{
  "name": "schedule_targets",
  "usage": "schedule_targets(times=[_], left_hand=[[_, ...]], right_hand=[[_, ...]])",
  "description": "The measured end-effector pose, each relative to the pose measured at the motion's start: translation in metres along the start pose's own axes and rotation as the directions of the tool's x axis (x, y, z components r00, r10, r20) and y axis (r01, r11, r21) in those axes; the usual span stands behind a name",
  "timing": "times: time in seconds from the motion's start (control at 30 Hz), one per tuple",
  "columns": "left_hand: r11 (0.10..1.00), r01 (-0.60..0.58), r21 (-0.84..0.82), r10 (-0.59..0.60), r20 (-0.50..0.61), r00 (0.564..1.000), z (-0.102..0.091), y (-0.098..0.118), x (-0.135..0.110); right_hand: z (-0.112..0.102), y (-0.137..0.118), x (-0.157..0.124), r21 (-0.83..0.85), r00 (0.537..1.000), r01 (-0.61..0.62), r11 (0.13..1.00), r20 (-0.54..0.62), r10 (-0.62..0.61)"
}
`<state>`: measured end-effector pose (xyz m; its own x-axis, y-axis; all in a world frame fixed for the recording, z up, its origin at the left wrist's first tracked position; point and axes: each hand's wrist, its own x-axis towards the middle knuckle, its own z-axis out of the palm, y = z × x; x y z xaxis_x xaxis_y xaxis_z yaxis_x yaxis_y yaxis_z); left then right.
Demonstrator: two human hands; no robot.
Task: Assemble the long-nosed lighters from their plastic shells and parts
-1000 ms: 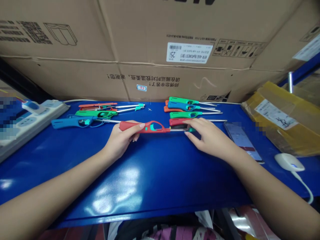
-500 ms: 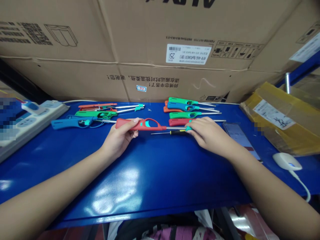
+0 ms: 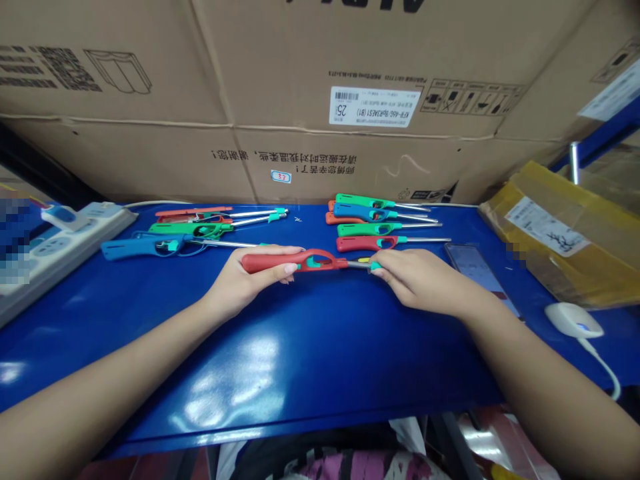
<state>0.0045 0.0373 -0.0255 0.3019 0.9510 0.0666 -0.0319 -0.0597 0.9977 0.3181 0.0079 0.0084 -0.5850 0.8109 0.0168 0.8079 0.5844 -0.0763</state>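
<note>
My left hand [image 3: 255, 272] is wrapped round the handle of a red long-necked lighter [image 3: 327, 261] with a teal trigger. The lighter is held level above the blue tabletop, its metal tube pointing right. My right hand [image 3: 415, 273] pinches a small teal piece [image 3: 375, 266] on that tube; the tube's end is hidden by the fingers. Behind my hands, a screwdriver [image 3: 363, 259] is mostly covered, with only a yellow and black part showing. A blue lighter [image 3: 143, 247] lies just beyond my left hand.
At back right, several lighters lie in a row, a red one [image 3: 367, 243] nearest. At back left are a green lighter [image 3: 193, 229] and loose parts. A power strip [image 3: 65, 243], a phone [image 3: 475, 270], a white mouse-like device [image 3: 573, 320] and a yellow-taped carton [image 3: 555, 213] flank the blue table [image 3: 340, 353].
The red lighter has come slightly nearer me and rolled in my left hand, whose thumb now lies along the near side. My right hand stays at the teal piece.
</note>
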Motion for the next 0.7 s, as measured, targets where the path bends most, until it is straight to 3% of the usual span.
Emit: schedule_targets(times=[0.3,0.43,0.7], left_hand=[[1.0,0.019,0.02,-0.019,0.002,1.0,0.0,-0.003,0.0],[0.994,0.013,0.111,-0.016,0.019,1.0,0.001,0.003,-0.001],[0.953,-0.154,0.261,0.113,0.167,0.98,0.007,0.006,-0.003]], right_hand=[[-0.005,-0.003,-0.003,0.036,1.0,0.015,0.999,-0.028,-0.014],[-0.005,-0.005,-0.003,0.068,1.0,0.014,0.998,-0.011,-0.014],[0.003,-0.021,0.004,0.113,0.993,0.079,0.99,0.074,-0.088]])
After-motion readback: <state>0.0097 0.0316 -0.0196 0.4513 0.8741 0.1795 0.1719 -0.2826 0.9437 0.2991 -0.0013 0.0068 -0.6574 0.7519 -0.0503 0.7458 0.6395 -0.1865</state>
